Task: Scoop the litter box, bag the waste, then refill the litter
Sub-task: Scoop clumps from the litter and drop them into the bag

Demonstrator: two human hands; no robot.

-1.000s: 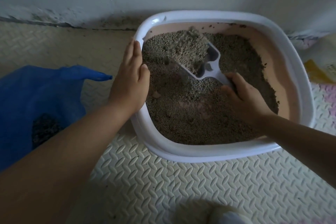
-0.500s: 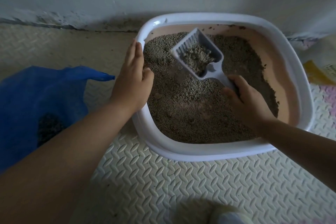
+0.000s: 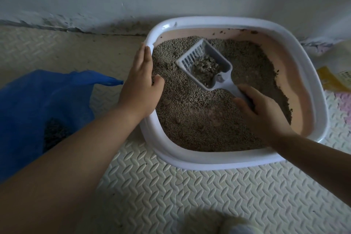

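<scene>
- litter box (image 3: pixel 190 161): white rim, pale pink inner walls
- litter (image 3: pixel 199 119): grey-brown granules
- scoop (image 3: pixel 218 62): pale grey-white, slotted
- bag (image 3: pixel 47 97): bright blue
- floor mat (image 3: pixel 209 195): cream, embossed herringbone pattern
- packet (image 3: pixel 330 80): yellow and white

Brightness: dim overall, colours muted and greyish.
Light source: soft daylight seemed to fall from above (no hard glare anywhere).
Shadows: the left forearm (image 3: pixel 62 157) lay darkest, bottom left.
Focus: litter (image 3: pixel 190 112) grains sharp; a pale blurred shape (image 3: pixel 224 222) sat at the bottom edge.
Distortion: wide-angle bending curved the wall base (image 3: pixel 76 29).
</scene>
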